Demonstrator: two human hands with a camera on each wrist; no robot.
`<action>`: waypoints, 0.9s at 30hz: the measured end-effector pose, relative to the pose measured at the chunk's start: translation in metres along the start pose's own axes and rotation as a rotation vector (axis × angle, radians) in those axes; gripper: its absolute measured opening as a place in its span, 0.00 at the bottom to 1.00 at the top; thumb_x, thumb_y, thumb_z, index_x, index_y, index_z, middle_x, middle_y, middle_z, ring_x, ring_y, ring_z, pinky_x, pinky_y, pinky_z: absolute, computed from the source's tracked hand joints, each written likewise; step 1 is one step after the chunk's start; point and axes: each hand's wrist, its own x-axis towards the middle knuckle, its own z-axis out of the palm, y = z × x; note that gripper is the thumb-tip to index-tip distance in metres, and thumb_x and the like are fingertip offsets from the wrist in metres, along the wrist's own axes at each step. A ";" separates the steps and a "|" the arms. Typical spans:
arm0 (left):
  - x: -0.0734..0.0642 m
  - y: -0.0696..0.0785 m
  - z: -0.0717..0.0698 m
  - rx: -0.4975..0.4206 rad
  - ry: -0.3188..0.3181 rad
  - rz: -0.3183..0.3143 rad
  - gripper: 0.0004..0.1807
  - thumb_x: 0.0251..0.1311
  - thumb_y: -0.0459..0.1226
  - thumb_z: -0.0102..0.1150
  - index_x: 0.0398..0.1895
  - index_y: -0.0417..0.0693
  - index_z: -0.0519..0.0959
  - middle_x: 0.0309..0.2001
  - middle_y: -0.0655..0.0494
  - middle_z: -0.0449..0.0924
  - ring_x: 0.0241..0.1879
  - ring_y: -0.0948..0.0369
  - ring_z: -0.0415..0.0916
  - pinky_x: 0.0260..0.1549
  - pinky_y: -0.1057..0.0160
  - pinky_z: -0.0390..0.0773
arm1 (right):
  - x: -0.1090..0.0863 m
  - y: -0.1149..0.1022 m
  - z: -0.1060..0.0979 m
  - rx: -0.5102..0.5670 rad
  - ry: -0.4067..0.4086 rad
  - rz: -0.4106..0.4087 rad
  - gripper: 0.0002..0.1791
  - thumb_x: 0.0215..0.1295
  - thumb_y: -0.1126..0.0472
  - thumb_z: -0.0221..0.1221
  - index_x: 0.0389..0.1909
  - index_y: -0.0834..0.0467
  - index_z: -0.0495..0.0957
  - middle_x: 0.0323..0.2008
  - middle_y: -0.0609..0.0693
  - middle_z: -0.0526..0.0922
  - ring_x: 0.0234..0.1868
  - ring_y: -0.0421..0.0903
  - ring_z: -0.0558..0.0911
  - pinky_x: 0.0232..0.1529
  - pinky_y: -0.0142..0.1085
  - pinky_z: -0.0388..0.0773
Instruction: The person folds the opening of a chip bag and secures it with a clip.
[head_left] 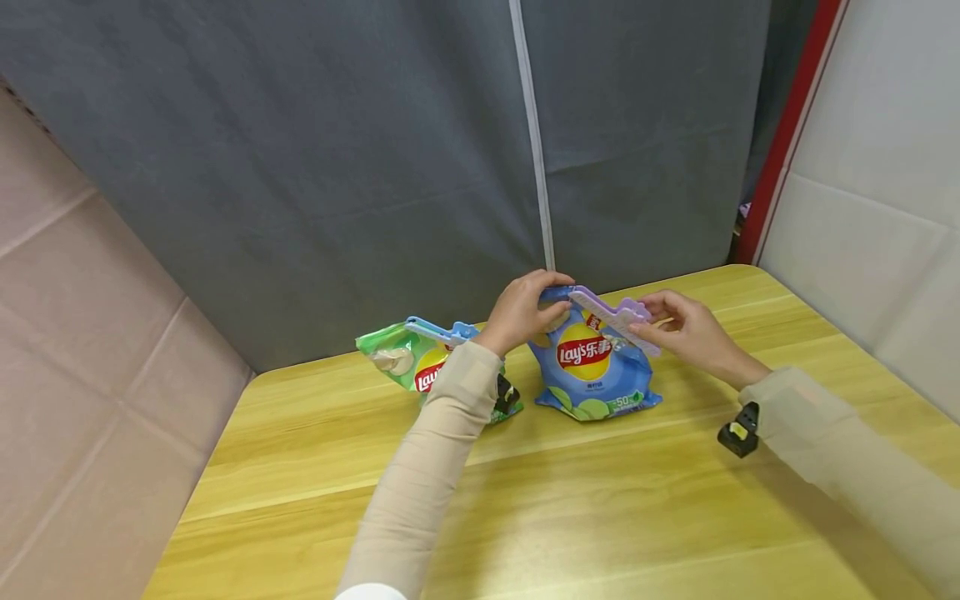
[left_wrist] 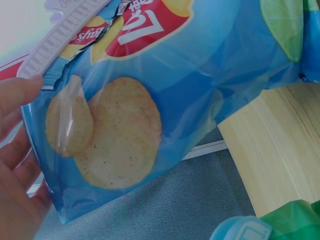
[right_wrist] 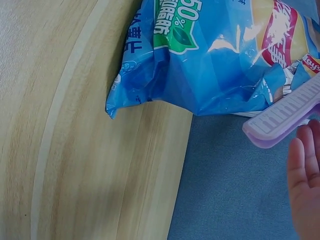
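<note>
A blue Lay's chip bag (head_left: 583,358) stands on the table, a purple bag clip (head_left: 615,317) slanting across its top. My left hand (head_left: 523,310) grips the bag's upper left corner; in the left wrist view its thumb (left_wrist: 20,92) lies in front, close to the clip's end. At the clip's other side, my right hand (head_left: 688,332) pinches the scalloped part between thumb and fingers. In the right wrist view only some fingers (right_wrist: 298,165) show, below the clip (right_wrist: 280,117). Left of the blue bag is a green Lay's chip bag (head_left: 397,357), partly hidden by my left forearm.
A light blue bag clip (head_left: 438,332) sits across the green bag's top. The wooden table (head_left: 300,467) has a grey curtain (head_left: 337,167) close behind it. Light panels stand on the left (head_left: 90,350) and right (head_left: 885,208).
</note>
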 end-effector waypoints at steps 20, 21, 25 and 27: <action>0.000 0.000 0.001 -0.006 0.032 0.020 0.20 0.54 0.39 0.58 0.52 0.47 0.73 0.49 0.55 0.73 0.49 0.61 0.69 0.50 0.66 0.66 | -0.001 0.000 -0.002 0.027 -0.057 0.067 0.25 0.57 0.60 0.59 0.52 0.67 0.65 0.44 0.60 0.72 0.41 0.45 0.70 0.37 0.21 0.69; 0.000 0.000 0.001 -0.002 0.034 0.020 0.20 0.54 0.39 0.59 0.52 0.48 0.73 0.49 0.55 0.73 0.49 0.61 0.69 0.51 0.65 0.64 | -0.001 0.000 -0.002 0.029 -0.058 0.067 0.25 0.57 0.61 0.59 0.52 0.67 0.65 0.44 0.60 0.71 0.41 0.45 0.70 0.37 0.21 0.69; -0.001 0.000 0.002 0.008 0.042 0.022 0.22 0.54 0.40 0.59 0.53 0.48 0.72 0.51 0.55 0.72 0.51 0.60 0.66 0.57 0.62 0.57 | -0.002 0.001 -0.002 0.025 -0.059 0.065 0.25 0.57 0.60 0.59 0.52 0.67 0.65 0.45 0.59 0.71 0.41 0.43 0.70 0.38 0.22 0.69; -0.002 0.000 0.002 0.007 0.048 0.026 0.23 0.54 0.40 0.59 0.55 0.48 0.71 0.52 0.55 0.70 0.53 0.60 0.65 0.58 0.60 0.53 | -0.003 0.002 -0.002 0.022 -0.057 0.064 0.25 0.57 0.60 0.59 0.53 0.66 0.65 0.46 0.59 0.71 0.41 0.42 0.70 0.39 0.23 0.69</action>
